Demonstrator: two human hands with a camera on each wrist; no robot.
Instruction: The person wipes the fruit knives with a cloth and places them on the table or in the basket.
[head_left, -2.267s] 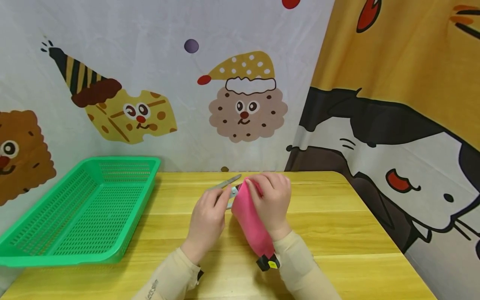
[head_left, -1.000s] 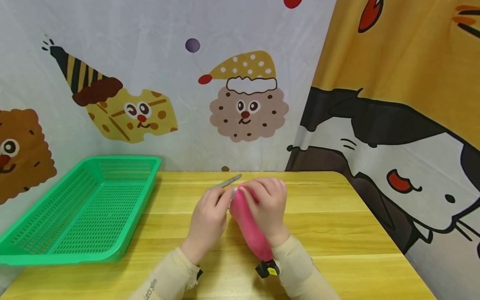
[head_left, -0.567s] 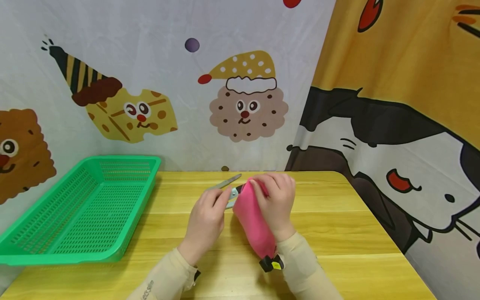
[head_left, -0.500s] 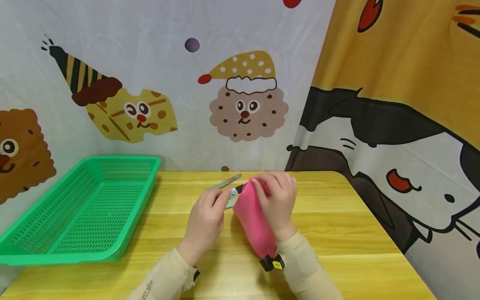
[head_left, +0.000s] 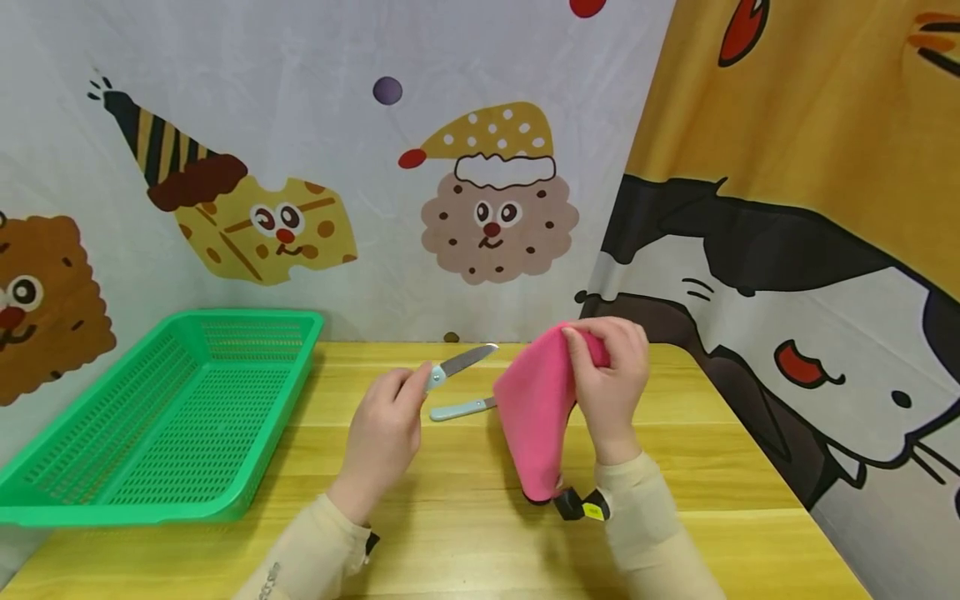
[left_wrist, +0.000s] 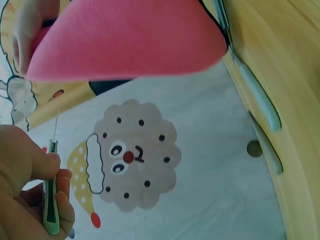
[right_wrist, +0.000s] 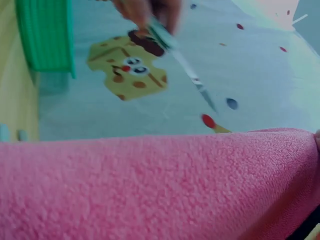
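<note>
Head view: I record the left hand [head_left: 384, 433] with fingers curled round the handle of the held knife [head_left: 467, 360], above the table [head_left: 697, 542]. The pink cloth [head_left: 534, 400] is to its right; the blade's long axis slants toward the table's far right, tip apart from the cloth. The right hand [head_left: 611, 387] is the nearer one, pinching the cloth's top between thumb and fingers so that it hangs. A second knife [head_left: 459, 410] lies toward the far edge, blade passing behind the cloth. The green basket [head_left: 225, 512] stands at the left edge.

Left wrist view: I find a third knife [left_wrist: 269, 150] nearer the far edge; a pale sliver [left_wrist: 220, 14] I cannot identify.

Right wrist view: cloth fills the lower part; the held knife is blurred.

Count: at least three knives, one cloth, one basket.
</note>
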